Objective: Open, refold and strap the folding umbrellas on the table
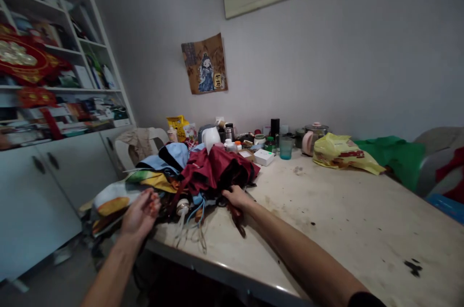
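A heap of folded umbrellas lies at the table's left end: a dark red one (221, 169) on top, a blue one (174, 154) behind it, a yellow and white one (116, 198) hanging over the edge. My right hand (236, 197) rests closed on the dark red umbrella's base, by its brown handle (237, 220). My left hand (141, 214) is curled around something small and reddish at the pile's left side; I cannot make out what it is.
The pale stained table (326, 220) carries a white kettle (210, 137), jars, a teal cup (285, 147), a white box (264, 157), a yellow bag (340, 154) and green cloth (395, 152). A white shelf cabinet (47, 162) stands at left.
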Demonstrator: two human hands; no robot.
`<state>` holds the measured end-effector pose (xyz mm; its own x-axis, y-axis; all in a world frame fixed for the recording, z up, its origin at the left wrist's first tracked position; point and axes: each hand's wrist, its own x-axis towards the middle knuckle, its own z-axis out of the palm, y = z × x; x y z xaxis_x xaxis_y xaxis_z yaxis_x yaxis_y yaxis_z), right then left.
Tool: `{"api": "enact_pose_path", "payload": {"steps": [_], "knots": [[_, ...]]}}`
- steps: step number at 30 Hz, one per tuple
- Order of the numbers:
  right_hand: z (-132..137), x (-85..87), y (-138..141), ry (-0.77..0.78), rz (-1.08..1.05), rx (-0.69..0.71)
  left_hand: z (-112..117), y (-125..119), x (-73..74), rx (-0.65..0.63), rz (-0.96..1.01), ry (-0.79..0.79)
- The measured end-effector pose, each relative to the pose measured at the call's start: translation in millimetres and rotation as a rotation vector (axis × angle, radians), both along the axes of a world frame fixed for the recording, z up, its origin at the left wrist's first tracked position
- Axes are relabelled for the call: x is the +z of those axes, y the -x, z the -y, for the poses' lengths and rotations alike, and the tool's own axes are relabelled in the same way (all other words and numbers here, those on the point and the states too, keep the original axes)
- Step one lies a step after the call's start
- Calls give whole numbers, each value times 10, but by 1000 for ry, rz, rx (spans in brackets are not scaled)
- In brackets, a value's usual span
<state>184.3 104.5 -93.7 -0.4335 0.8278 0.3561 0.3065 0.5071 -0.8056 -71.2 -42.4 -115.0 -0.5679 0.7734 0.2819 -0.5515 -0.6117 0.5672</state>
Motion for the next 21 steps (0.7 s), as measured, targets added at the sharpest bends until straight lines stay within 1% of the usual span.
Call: {"api": "enact_pose_path", "payload": {"steps": [1, 2, 3, 5, 7, 8, 10, 12, 13, 14, 15, 16, 17, 19, 21], "knots": [[35, -23, -21, -54, 57, -42, -57, -68, -112, 40, -81, 89], [82, -37, -51, -103, 114, -78, -101, -149, -196, 78, -174, 139], [138, -45, -91, -144, 164, -101, -137, -238, -254, 106, -280, 172], [260, -62, -199, -252, 270, -108, -190, -432, -306, 164, -493, 214], [375, -87, -339, -377, 398, -101, -230, -613, -303, 260, -667, 263], [428, -103, -418, -428, 459, -92, -246, -683, -291, 334, -740, 293], [530, -130, -587, -473, 548, -68, -265, -754, -251, 545, -873, 327], [642, -133, -764, -454, 582, -33, -276, -714, -198, 785, -974, 349], [704, -121, -856, -446, 591, -15, -288, -656, -167, 876, -1003, 375], [769, -100, -949, -444, 591, 5, -307, -580, -135, 926, -1028, 423], [834, -73, -1044, -445, 583, 28, -338, -496, -103, 928, -1045, 494], [895, -43, -1140, -447, 571, 44, -380, -414, -72, 876, -1088, 577], [946, -14, -1237, -449, 560, 54, -431, -342, -43, 790, -1165, 650], [1004, 25, -1427, -442, 548, 59, -546, -252, 12, 700, -1259, 705], [989, 17, -1597, -419, 539, 45, -656, -239, 67, 646, -1333, 713]]}}
